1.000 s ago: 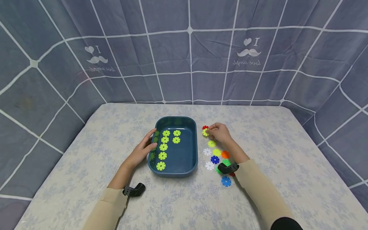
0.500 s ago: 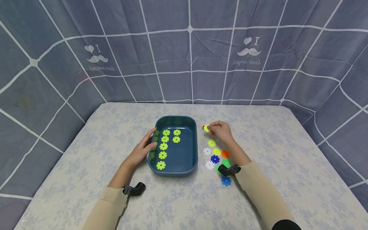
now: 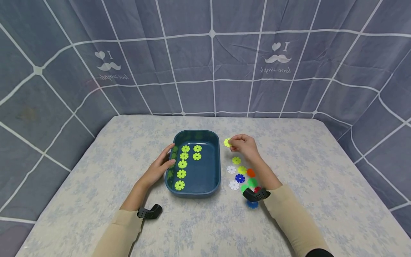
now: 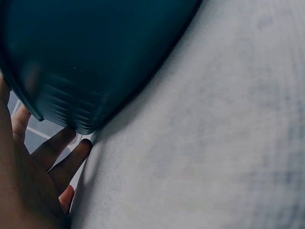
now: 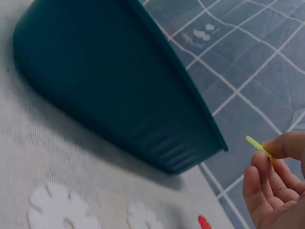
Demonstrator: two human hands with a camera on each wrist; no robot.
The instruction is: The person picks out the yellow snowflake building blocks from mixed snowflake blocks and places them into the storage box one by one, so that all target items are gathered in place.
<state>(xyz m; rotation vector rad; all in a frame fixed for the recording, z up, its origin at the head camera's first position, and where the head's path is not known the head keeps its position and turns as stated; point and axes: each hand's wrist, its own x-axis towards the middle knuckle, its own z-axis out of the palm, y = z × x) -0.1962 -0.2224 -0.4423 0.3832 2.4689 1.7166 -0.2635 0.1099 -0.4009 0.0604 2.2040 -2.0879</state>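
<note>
My right hand [image 3: 244, 145] pinches a yellow flower-shaped plastic disc [image 3: 227, 142] between thumb and fingers, above the table just right of a dark teal bin [image 3: 205, 192]. Edge-on, the pinched yellow disc [image 5: 257, 144] shows beyond the bin's rim in the right wrist view. My left hand [image 3: 158, 167] rests against the bin's left side, its fingers extended along the outer wall in the left wrist view. Inside the bin, several yellow discs [image 3: 182, 164] lie in a column at the left. Two more yellow discs [image 3: 197, 156] lie to their right.
Loose discs lie right of the bin: yellow [image 3: 236, 160], white [image 3: 231, 169], dark blue [image 3: 239, 178], orange [image 3: 250, 172], green [image 3: 252, 182], and a blue one [image 3: 252, 205] partly under the right wrist strap. A grey gridded curtain [image 3: 237, 96] hangs behind the table.
My right hand has lifted slightly and moved a little left with the yellow disc, which first lay by a red disc. The red one no longer shows there. The left hand stays put.
</note>
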